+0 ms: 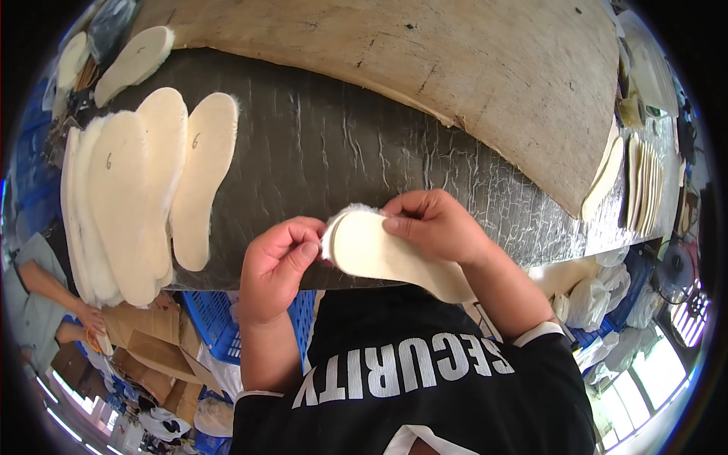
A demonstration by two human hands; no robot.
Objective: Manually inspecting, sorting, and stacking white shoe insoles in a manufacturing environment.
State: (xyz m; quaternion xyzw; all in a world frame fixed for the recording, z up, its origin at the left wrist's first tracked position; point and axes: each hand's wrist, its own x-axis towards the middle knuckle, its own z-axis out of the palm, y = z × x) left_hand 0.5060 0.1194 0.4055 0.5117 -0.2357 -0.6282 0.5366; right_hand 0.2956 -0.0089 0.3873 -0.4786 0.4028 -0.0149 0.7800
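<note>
A cream insole (368,246) with a fluffy white edge is held over the table's near edge, its rounded end toward the left. My right hand (436,227) grips it from above, thumb on the flat face and fingers at the far edge. With thumb and fingertips, my left hand (277,262) pinches the fluffy rim at the rounded end. The rim looks like a second layer under the flat one, mostly hidden. To the left lie several overlapping insoles (121,205), flat sides mostly up. Close beside them is one more insole (203,174).
A large brown board (455,68) covers the far part of the dark, creased table (303,152). Several insoles stand in a row (644,186) at the right. Below the table edge are a blue crate (208,322) and a cardboard box (159,353). Another person's arm (49,284) shows at the left.
</note>
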